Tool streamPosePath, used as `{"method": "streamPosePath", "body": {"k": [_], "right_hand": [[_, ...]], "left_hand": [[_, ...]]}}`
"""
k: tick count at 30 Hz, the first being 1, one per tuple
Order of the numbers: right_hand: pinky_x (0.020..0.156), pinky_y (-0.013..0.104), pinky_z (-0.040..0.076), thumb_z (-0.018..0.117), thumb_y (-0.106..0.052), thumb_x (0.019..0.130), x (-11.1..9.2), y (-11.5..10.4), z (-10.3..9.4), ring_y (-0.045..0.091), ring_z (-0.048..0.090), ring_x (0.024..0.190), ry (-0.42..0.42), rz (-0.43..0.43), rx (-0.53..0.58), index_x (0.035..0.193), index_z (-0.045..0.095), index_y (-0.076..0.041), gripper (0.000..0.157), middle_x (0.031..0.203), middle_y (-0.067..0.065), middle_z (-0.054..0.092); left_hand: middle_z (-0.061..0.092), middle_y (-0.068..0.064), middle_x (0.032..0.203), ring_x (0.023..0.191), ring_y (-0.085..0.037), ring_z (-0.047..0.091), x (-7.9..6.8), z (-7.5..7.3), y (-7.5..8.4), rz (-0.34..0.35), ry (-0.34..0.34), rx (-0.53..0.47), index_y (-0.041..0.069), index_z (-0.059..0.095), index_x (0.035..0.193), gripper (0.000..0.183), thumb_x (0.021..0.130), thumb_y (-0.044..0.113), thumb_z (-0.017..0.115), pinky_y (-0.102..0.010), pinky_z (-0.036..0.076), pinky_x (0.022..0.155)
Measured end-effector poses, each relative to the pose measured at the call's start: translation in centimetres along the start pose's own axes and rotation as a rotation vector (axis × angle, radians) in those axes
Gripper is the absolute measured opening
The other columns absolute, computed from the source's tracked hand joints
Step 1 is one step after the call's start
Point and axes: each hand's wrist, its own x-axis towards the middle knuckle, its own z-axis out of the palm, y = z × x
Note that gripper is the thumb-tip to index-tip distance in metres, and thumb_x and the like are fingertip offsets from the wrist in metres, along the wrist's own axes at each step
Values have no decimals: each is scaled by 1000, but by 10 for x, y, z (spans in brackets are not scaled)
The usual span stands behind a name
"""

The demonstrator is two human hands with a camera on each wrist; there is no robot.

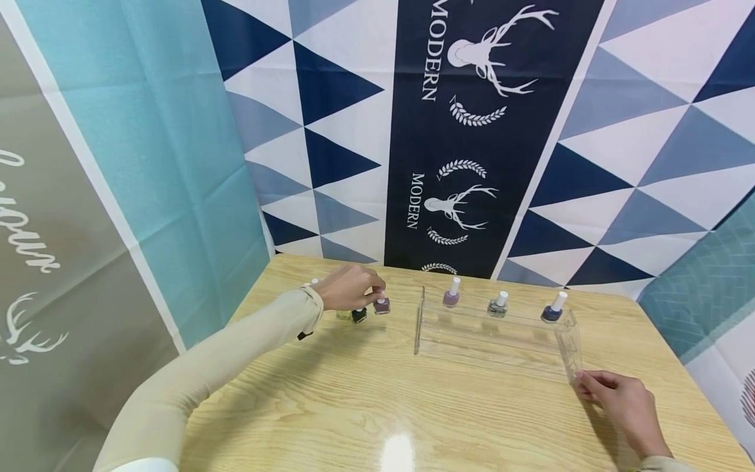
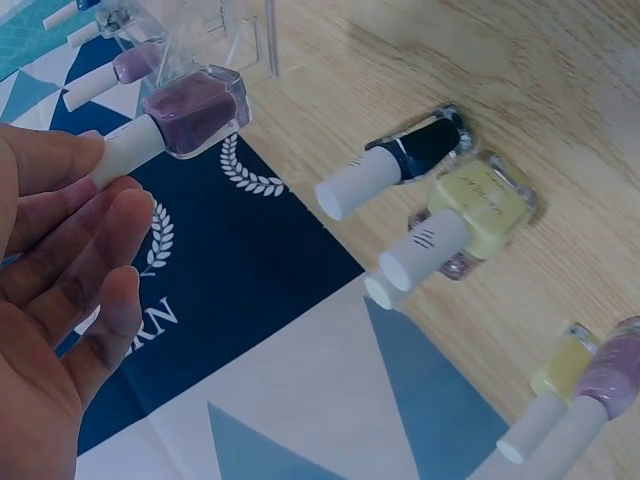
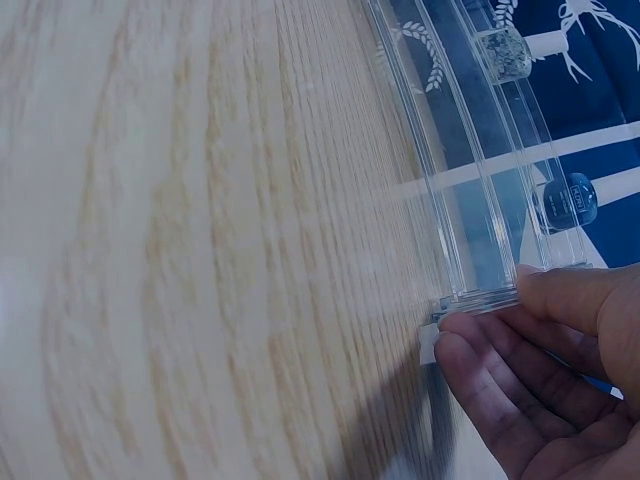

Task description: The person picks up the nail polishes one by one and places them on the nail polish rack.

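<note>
My left hand pinches the white cap of a mauve nail polish bottle, held above the tabletop left of a clear stepped display rack. Below and behind it stand a black nail polish bottle and a pale yellow one, which partly hides another bottle. My right hand grips the rack's right end panel between thumb and fingers. Along the rack's back, upper step sit a light purple bottle, a grey glitter bottle and a navy bottle, all white-capped.
More polish bottles stand at the table's left, among them a small yellow one and a purple one. The wooden table meets a patterned cloth backdrop behind, with a teal cloth at the left.
</note>
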Motion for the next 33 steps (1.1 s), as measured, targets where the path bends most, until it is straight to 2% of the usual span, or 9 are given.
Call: {"method": "streamPosePath", "body": {"k": [7,14,22,33], "right_hand": [[61,18,49,62,-47,102,-1,1,0,6,71,73,2,-3,0,116,74,5,56,90,5,78],[61,18,47,62,-44,102,-1,2,1,4,70,72,24,-20,-8,116,74,4,52,89,5,78],[61,16,48,62,-44,102,-1,1,2,6,72,72,17,-13,16,118,73,6,53,90,6,78],[60,17,47,62,-46,102,0,1,1,5,71,72,16,-3,-1,118,73,6,55,88,5,78]], "left_hand": [[73,6,86,62,-1,55,10,-2,8,-3,-16,-5,15,78,93,12,100,19,69,-19,48,62],[72,7,86,72,-3,62,19,1,12,14,-18,-1,16,78,94,12,100,18,68,-21,51,68],[69,9,81,66,-1,55,27,3,17,41,-15,1,17,74,87,15,100,18,67,-20,47,66],[72,8,86,63,-1,55,35,5,21,69,-19,5,17,76,92,15,102,18,65,-18,47,65]]}}
